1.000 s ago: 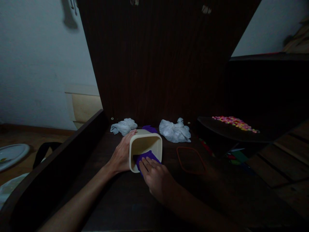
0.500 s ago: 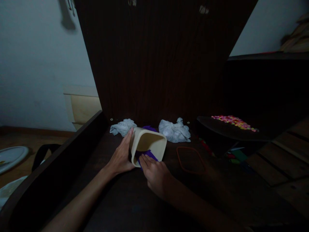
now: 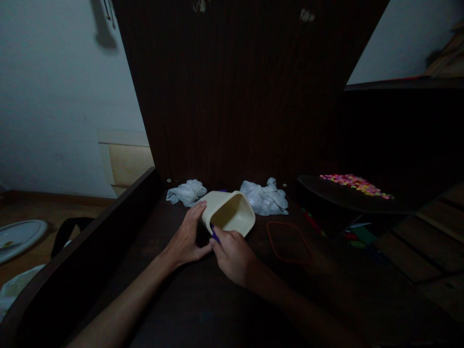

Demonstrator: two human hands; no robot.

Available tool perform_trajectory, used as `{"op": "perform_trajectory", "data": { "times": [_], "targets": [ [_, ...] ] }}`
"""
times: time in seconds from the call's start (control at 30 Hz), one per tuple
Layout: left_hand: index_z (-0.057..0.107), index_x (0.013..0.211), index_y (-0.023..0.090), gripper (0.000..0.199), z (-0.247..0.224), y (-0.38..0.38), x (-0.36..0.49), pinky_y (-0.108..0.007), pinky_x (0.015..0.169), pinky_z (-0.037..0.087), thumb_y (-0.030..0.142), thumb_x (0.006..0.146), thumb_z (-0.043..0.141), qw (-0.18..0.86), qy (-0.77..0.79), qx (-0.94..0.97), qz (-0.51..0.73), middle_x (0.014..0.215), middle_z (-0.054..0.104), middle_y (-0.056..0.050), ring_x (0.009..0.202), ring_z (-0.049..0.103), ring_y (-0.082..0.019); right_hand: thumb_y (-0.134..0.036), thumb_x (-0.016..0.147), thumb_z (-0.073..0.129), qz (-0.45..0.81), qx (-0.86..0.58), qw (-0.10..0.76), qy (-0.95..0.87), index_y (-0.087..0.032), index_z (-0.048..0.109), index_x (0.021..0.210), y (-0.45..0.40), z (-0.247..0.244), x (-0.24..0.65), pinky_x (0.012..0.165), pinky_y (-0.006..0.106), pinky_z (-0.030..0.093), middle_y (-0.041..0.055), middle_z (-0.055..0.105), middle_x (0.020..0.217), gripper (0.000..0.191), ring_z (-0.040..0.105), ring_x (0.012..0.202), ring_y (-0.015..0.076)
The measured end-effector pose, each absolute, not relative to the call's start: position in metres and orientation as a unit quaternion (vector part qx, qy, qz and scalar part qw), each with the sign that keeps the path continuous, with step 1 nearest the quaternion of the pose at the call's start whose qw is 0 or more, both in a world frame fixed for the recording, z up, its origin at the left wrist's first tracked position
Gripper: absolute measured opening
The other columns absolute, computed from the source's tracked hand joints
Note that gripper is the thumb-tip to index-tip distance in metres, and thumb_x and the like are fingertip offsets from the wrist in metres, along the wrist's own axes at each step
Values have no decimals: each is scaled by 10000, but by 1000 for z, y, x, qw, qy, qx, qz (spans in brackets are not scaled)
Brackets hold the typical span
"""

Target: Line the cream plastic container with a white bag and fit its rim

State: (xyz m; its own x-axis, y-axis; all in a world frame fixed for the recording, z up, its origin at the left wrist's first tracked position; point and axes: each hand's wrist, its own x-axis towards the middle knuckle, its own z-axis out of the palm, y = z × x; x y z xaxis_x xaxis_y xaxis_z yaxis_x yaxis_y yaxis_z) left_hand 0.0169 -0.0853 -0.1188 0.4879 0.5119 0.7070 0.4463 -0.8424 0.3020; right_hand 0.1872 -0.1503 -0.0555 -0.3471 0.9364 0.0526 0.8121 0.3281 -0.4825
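Note:
A cream plastic container [image 3: 239,215] lies tilted on its side on the dark wooden surface, its mouth facing right and toward me. My left hand [image 3: 186,239] grips it from the left, thumb low and fingers along its upper side. At the lower left corner of the rim, my right hand [image 3: 232,253] pinches a purple cloth [image 3: 215,235]. Most of that cloth is hidden by the fingers. A bit of purple material [image 3: 222,190] shows behind the container; whether it is the same piece I cannot tell.
Two knotted whitish plastic bags, one at left [image 3: 186,192] and one at right [image 3: 266,197], lie by the back panel. An orange-brown rectangular ring [image 3: 289,241] rests to the right. Pink and yellow small pieces [image 3: 357,185] cover a dark shelf. A raised board [image 3: 90,241] edges the left.
The container has turned, and its mouth shows less purple inside. My right hand has drawn the cloth to the rim's lower left corner and closed its fingers around it.

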Motion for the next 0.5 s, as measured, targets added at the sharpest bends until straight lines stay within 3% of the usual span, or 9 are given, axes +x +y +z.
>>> {"op": "perform_trajectory", "data": {
  "times": [0.2, 0.37, 0.5],
  "targets": [
    [7, 1604, 186, 1012, -127, -81, 21, -665, 1193, 297, 257, 846, 674, 30, 254, 859, 442, 1655, 165, -239, 1538, 182, -407, -233, 979, 465, 230, -544, 226, -774, -130, 617, 1098, -150, -51, 175, 827, 335, 461, 150, 727, 1014, 219, 687, 969, 264],
    [138, 1593, 226, 766, -129, -79, 16, -624, 1178, 359, 239, 950, 554, 17, 236, 849, 473, 1566, 363, -214, 1481, 354, -358, -275, 1006, 404, 259, -520, 243, -777, -115, 597, 1194, -169, -52, 163, 851, 353, 505, 168, 726, 1076, 313, 703, 980, 271],
    [159, 1584, 211, 826, -129, -78, 14, -618, 1149, 401, 285, 917, 641, 24, 234, 849, 473, 1521, 398, -236, 1438, 410, -378, -287, 970, 479, 238, -502, 187, -810, -21, 461, 1423, -182, -59, 162, 1027, 426, 491, 257, 573, 1403, 525, 604, 1247, 333]
  ]
}}
